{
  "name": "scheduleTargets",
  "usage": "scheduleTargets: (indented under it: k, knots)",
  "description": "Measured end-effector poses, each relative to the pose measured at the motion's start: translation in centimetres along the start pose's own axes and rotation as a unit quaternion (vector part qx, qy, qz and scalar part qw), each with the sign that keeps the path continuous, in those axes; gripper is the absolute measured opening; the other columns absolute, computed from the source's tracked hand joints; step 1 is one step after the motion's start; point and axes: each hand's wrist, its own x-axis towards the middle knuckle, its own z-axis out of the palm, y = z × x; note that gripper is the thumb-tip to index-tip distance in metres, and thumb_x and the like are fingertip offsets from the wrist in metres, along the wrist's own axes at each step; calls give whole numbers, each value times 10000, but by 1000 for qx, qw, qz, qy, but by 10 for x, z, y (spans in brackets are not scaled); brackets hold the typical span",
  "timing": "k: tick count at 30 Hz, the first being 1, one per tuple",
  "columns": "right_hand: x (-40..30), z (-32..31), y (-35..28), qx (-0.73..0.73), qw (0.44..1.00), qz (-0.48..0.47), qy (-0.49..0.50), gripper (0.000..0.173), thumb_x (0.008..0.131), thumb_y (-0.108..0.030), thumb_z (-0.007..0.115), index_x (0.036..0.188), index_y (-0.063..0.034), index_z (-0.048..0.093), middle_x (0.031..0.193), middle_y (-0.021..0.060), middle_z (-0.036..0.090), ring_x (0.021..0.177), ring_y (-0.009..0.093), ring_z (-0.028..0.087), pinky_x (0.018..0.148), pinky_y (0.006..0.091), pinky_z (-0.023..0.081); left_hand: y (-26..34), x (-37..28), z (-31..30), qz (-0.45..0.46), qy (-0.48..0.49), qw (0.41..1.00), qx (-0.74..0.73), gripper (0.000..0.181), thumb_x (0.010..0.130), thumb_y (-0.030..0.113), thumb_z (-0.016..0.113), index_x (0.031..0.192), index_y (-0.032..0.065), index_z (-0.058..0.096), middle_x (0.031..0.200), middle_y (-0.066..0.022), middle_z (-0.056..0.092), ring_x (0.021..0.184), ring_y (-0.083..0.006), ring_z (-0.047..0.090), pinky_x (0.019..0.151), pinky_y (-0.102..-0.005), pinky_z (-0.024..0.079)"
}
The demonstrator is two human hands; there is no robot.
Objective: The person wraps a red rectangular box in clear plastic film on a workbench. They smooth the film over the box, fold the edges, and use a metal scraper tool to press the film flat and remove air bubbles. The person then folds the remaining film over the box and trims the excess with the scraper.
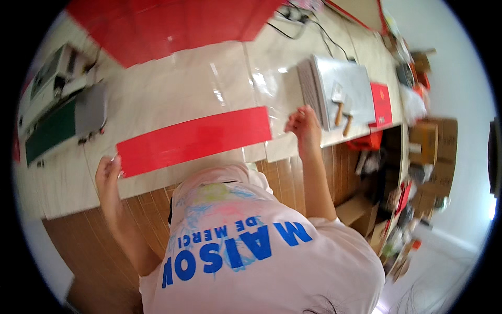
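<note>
A long red strip, apparently paper or card, lies crosswise near the front edge of a glossy pale table. At its left end is my left hand, with the thumb and fingers at the strip's lower left corner. My right hand is bent at the wrist, a short way beyond the strip's right end and apart from it. Whether its curled fingers hold anything small cannot be told. Right of that hand, two wooden-handled tools with flat metal blades, like scrapers, rest on a grey metallic block or stack.
Large red sheets cover the table's far side. A white machine and a green and grey board stand at left. Black cables run at far right. A red booklet lies beyond the stack. Cardboard boxes fill the right side.
</note>
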Motion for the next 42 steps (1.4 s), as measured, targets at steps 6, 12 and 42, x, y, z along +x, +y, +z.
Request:
scheduleTargets:
  k: [6,12,42]
  knots:
    - [-1,-12,17,53,996,-5,-73,523,1042,-521,310,976,-62,550,730,67,593,673,196,586,691,344,491,-6,18,-19,-20,-121,992,-21,209,990,242,605,849,125,504,777,61,480,716,-38,404,674,-212,335]
    - [-9,-6,19,31,988,-37,-148,654,1013,-624,249,919,-67,578,787,53,604,775,175,579,800,325,448,2,18,-21,-45,-136,989,-19,172,1009,222,574,904,105,503,886,32,535,805,-47,497,750,-213,412]
    - [-4,2,-3,-25,954,37,-295,346,1028,-295,505,775,-67,561,704,-15,518,685,96,476,676,260,405,5,14,-20,-30,-189,979,-63,182,1016,234,570,888,120,506,897,37,579,832,-44,519,796,-230,416]
